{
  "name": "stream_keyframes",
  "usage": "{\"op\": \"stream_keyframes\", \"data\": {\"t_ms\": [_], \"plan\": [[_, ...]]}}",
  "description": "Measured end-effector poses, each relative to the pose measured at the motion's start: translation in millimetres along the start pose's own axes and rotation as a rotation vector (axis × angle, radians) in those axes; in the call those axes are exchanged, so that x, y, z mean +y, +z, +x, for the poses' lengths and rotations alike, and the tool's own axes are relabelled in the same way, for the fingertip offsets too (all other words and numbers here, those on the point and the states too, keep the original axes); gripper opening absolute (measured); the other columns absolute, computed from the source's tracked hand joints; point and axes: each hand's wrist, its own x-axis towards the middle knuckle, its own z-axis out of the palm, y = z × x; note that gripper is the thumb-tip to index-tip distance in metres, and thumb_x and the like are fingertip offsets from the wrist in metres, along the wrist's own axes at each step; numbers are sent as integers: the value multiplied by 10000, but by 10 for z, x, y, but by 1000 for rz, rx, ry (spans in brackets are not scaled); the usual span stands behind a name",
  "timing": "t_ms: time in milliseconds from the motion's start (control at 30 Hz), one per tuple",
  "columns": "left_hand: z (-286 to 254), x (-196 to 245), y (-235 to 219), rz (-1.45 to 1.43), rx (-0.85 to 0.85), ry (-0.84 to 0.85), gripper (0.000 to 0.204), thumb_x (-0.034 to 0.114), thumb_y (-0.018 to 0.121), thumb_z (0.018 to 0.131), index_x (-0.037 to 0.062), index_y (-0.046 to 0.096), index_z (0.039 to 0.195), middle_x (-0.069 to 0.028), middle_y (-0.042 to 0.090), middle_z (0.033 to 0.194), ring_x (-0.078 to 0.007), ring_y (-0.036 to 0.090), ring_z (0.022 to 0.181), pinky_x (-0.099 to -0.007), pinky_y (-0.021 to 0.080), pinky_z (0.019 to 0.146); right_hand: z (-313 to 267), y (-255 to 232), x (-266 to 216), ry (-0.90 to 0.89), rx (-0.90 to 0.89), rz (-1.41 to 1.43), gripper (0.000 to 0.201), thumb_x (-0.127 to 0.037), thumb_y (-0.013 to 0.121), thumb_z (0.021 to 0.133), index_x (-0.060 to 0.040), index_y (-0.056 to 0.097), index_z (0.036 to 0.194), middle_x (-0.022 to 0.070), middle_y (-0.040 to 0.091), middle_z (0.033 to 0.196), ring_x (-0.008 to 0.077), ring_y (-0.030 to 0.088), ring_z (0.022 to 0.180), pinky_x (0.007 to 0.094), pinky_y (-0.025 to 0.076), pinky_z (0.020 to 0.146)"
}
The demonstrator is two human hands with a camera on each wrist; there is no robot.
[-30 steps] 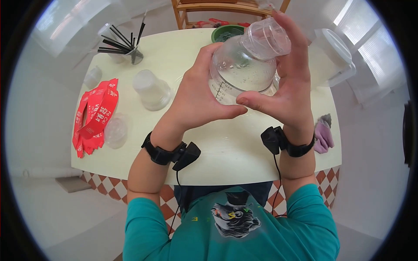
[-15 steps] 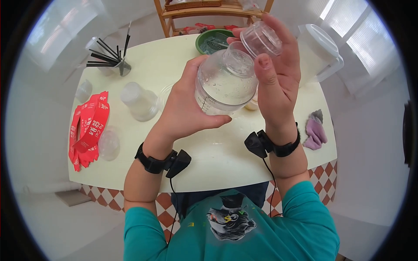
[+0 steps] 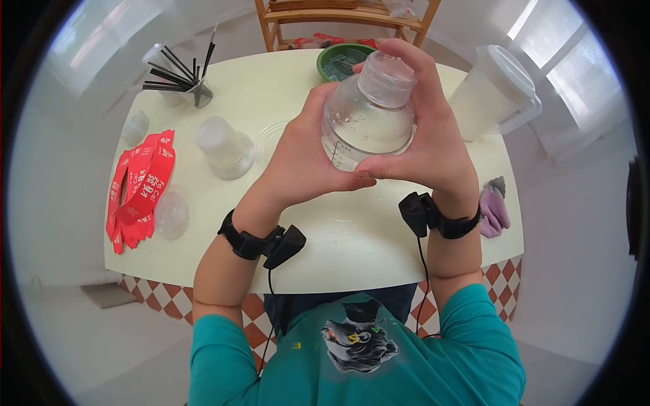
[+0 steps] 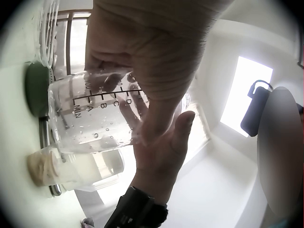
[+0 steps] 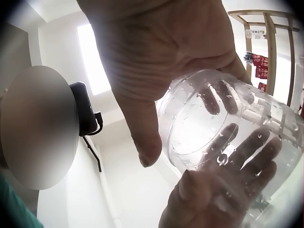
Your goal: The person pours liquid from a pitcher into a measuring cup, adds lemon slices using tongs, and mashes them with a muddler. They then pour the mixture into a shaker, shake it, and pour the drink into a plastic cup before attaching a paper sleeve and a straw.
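At the far left of the table, a red printed sleeve pack is seen lying flat, with a clear domed lid just beside it. Behind these, black straws are held in a cup, and an upturned clear cup is seen nearer the middle.

At centre, a clear graduated jar, wet with droplets inside, is held above the table by both hands. The left hand is wrapped round the jar's left side, thumb curled across its lower wall. The right hand is curled round the right side, its fingers reaching over a clear cap seated on the jar's mouth.

A green bowl is seen behind the jar, a white lidded pitcher to the right, and a crumpled cloth at the table's right edge.

The step in hand is judged to be the closing of the jar. The next move would call for the cap to be turned down squarely while the body is held fast.
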Motion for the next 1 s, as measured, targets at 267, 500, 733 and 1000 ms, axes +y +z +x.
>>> {"op": "stream_keyframes", "data": {"t_ms": [267,500,733,1000], "plan": [[35,-112,31,-47,77,20,1025,198,899,546,60,328,1387,-148,553,1252,-272,545,1179,-375,439,998,33,118,1,40,179,-91,909,-176,829,552,-92,390,1344,94,574,1188,236,583,1085,357,476,924],[32,-54,-196,202,180,-33,909,206,846,653,79,351,1404,-152,540,1272,-272,521,1207,-400,410,1029,60,193,199,98,236,-328,901,-172,827,555,-89,392,1340,127,589,1181,273,594,1092,370,489,919],[10,-7,-671,389,335,34,617,246,782,740,59,528,1270,-133,600,1227,-266,544,1183,-409,404,1008,8,403,576,235,201,-515,873,-169,831,567,-87,413,1328,167,568,1215,336,572,1099,407,483,923],[-98,-61,-1108,602,463,-19,579,282,785,725,7,577,1190,-139,631,1153,-269,580,1110,-365,454,953,-11,383,771,237,306,-635,900,-214,864,568,-109,415,1341,176,561,1211,350,552,1106,436,448,930]]}}
